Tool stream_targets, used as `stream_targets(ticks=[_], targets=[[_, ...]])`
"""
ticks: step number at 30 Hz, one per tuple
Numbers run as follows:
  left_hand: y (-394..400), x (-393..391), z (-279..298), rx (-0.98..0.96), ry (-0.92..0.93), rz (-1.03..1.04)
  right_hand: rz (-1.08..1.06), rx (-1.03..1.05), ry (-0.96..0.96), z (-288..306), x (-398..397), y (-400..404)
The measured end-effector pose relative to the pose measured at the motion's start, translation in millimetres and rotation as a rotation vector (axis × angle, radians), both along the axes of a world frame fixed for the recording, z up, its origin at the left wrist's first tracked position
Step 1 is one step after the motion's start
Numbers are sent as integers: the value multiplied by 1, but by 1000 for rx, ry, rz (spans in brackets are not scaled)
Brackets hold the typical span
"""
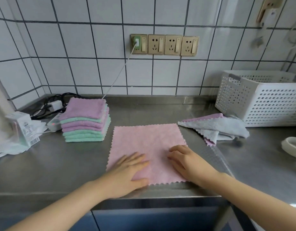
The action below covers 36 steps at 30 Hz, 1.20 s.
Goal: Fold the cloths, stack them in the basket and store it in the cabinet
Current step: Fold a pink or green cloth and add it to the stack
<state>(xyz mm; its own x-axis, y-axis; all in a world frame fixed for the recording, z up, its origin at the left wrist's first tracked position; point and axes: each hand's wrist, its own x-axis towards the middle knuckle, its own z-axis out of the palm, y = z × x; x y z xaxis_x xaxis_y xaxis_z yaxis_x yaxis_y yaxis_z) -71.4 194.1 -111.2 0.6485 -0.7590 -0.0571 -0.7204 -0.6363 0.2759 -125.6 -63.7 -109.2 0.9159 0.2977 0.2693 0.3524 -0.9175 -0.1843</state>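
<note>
pink cloth [148, 147] is lying flat on the steel surface [60, 164] under both sets of fingers; left hand [130, 172] is pressing with fingers straight and together, right hand [188, 162] is resting with fingers slightly bent, forearms reaching forward.

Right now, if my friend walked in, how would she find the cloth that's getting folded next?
Start at the steel counter under the row of wall sockets. Between the stack of folded cloths on the left and the white basket on the right lies the pink cloth. It alone is spread flat, with the left hand and right hand resting on it.
</note>
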Motion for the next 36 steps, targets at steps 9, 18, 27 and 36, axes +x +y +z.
stream_targets(ticks=[9, 18, 27, 36], targets=[[16, -15, 12, -125, -294, -120, 176, -199, -89, 1, -28, 8], [15, -12, 9, -276, -172, 102, 21, -266, -182, 1, -30, 32], [53, -3, 1, -268, -103, 187, -87, -206, -182, -8, -35, -3], [95, -23, 5, -526, 85, 285, -137, 407, -5, 5, -67, -42]])
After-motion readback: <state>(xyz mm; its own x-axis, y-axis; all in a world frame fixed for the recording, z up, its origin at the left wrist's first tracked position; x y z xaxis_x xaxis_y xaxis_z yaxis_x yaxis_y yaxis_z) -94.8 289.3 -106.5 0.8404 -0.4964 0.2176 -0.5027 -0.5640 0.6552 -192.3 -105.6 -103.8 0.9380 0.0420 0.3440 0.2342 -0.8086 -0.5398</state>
